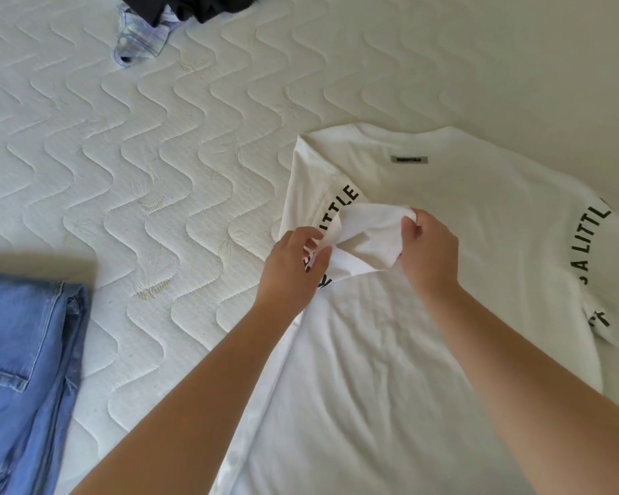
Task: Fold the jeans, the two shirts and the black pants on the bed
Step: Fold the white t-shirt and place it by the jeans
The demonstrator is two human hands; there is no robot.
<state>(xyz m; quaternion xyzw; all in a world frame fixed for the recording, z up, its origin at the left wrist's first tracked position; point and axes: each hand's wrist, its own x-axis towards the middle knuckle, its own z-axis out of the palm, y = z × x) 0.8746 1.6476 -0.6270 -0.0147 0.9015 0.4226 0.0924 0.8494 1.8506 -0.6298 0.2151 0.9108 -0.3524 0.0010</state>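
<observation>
A white T-shirt (426, 316) with black lettering on its sleeves lies spread flat on the bed, back side up, at the centre right. Its left sleeve is turned in over the body. My left hand (293, 266) pinches the lower edge of that sleeve, and my right hand (429, 248) grips the sleeve's end, lifted a little off the shirt. The blue jeans (25, 369) lie folded at the lower left. Black pants (193, 7) lie crumpled at the top edge, with a pale striped shirt (140, 37) partly under them.
The white quilted mattress (140, 155) fills the view, with bare surface between the jeans, the T-shirt and the pile at the top. The T-shirt's right sleeve (594, 262) lies spread out toward the right edge.
</observation>
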